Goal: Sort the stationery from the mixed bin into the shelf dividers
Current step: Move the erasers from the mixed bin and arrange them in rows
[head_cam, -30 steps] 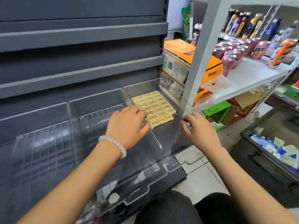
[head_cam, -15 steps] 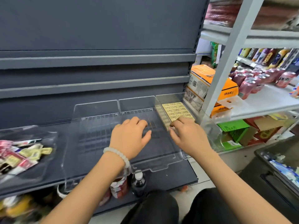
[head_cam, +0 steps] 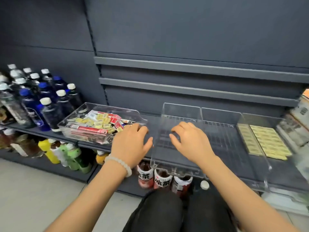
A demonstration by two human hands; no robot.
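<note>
Near: left hand (head_cam: 132, 144) now swung over to the mixed bin (head_cam: 78, 118), fingers loosely spread, holding nothing, tips at its right end. Right hand (head_cam: 190, 141) off the erasers, relaxed inside the empty left divider (head_cam: 182, 114). Farther right: yellow erasers (head_cam: 267, 141) already tiled in their divider. Looks like the next pick, red packs (head_cam: 90, 129) waiting.

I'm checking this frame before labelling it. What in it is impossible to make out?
- Head view: print on the small yellow packs in the right clear divider is blurred.
- Items low in the clear mixed bin are hidden under others.
- The orange box is cut off by the right edge.
- Left hand fingertips: contact with the bin is unclear.
</note>
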